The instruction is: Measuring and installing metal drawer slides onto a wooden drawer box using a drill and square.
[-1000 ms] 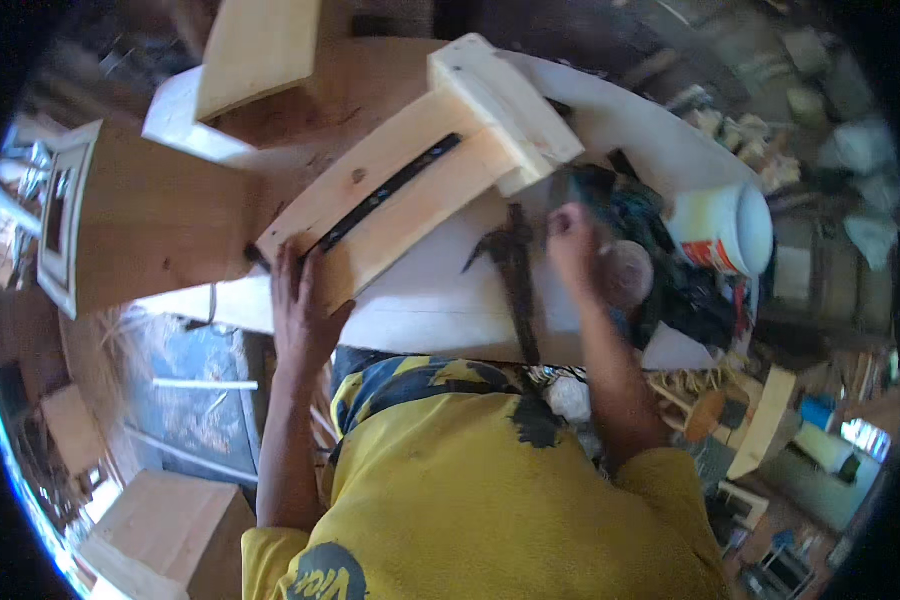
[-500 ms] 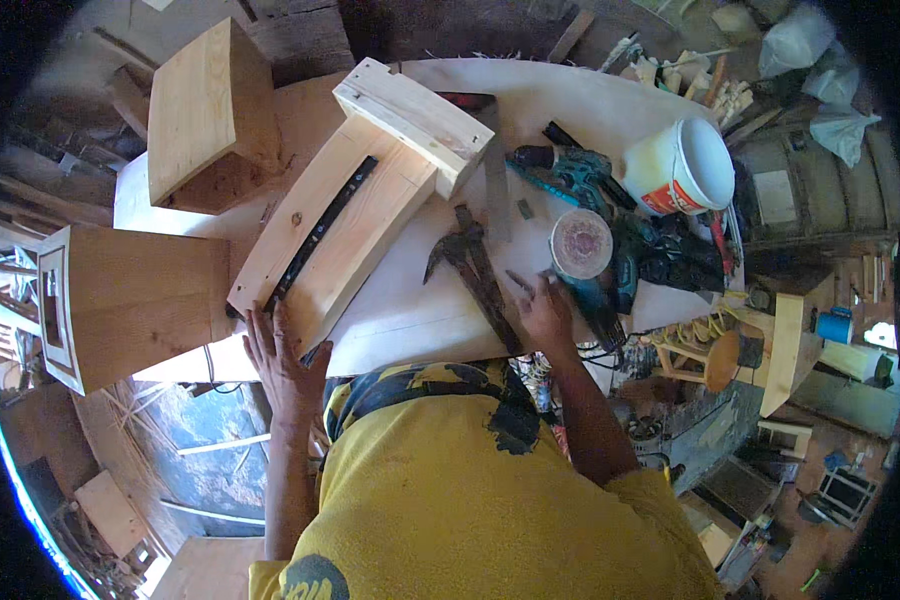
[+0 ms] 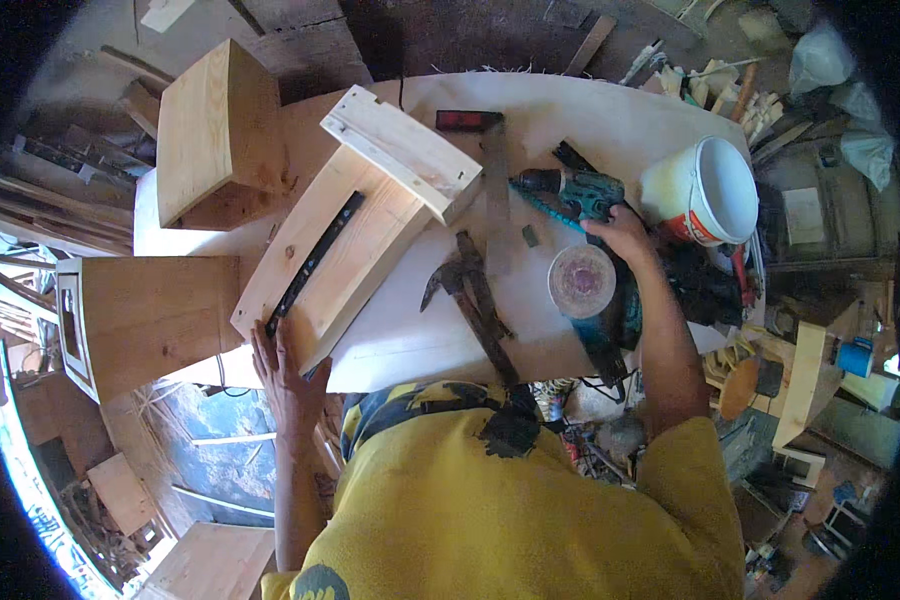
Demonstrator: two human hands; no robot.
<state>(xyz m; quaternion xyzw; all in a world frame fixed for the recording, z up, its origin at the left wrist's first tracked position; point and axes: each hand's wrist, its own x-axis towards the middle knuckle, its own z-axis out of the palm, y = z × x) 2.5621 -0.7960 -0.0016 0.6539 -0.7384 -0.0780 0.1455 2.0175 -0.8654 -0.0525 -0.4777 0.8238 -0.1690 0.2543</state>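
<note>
A pale wooden drawer [image 3: 375, 245] lies slanted on the table, its thick front board toward the far side. A black metal drawer slide [image 3: 315, 262] runs along the drawer's upward face. My left hand [image 3: 288, 372] rests on the drawer's near end, fingers stretched beside the end of the slide. At the right, my right hand [image 3: 622, 238] has its fingers closed round the grip of a teal and black cordless drill [image 3: 590, 192], which lies on the table with its chuck to the left. Part of the grip is hidden by the hand.
A claw hammer [image 3: 470, 318] and a try square [image 3: 495, 165] lie mid-table. Right of them stand a round tin [image 3: 582, 282] and a white bucket [image 3: 725, 190]. Two wooden boxes [image 3: 195, 135] [image 3: 160, 310] are at the left. The pale tabletop [image 3: 390, 350] ends near my waist.
My right hand has moved from beside the hammer handle, away from me and rightward, onto the drill. My left hand stays at the drawer's near end. The view has shifted slightly.
</note>
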